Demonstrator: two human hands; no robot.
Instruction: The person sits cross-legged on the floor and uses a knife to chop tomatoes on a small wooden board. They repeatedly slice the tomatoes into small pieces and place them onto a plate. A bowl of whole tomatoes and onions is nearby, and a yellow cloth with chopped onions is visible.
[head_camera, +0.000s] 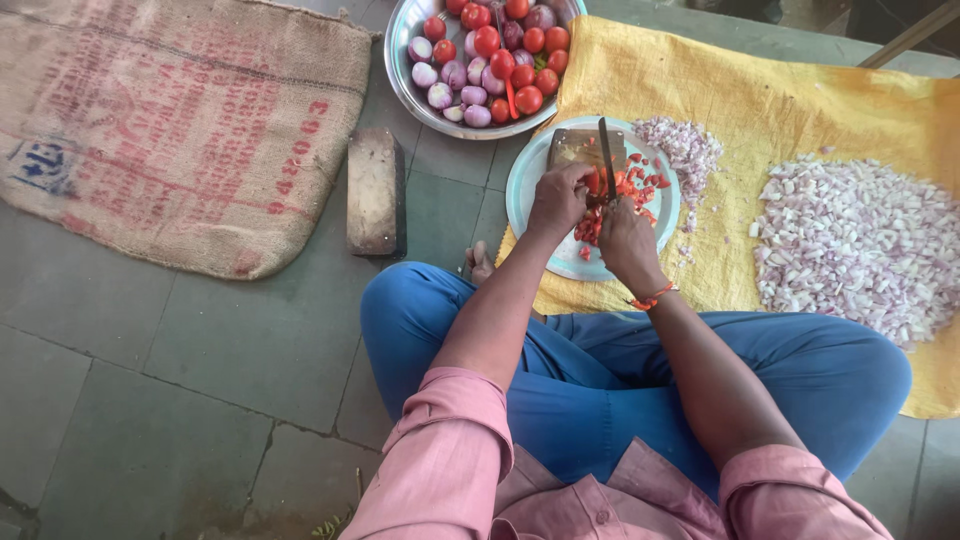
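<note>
Floor plate (540, 190): tomato (594, 183) btwn hands, at blade (606, 155).

One round steel bowl (404, 70), one pale round plate (530, 180), one upright knife blade (606, 155). Two heaps of chopped purple onion (850, 245), one yellow cloth (780, 120). One brown burlap sack (170, 120), one wooden block (375, 190).

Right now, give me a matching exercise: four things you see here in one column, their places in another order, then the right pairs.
Things:
1. bowl
2. sack
3. onion pile
4. left hand

Places:
A. on the yellow cloth, right side
B. over the plate, at the blade
C. flat on the floor, far left
D. top centre, holding tomatoes and onions

Pairs: 1-D, 2-C, 3-A, 4-B
</note>
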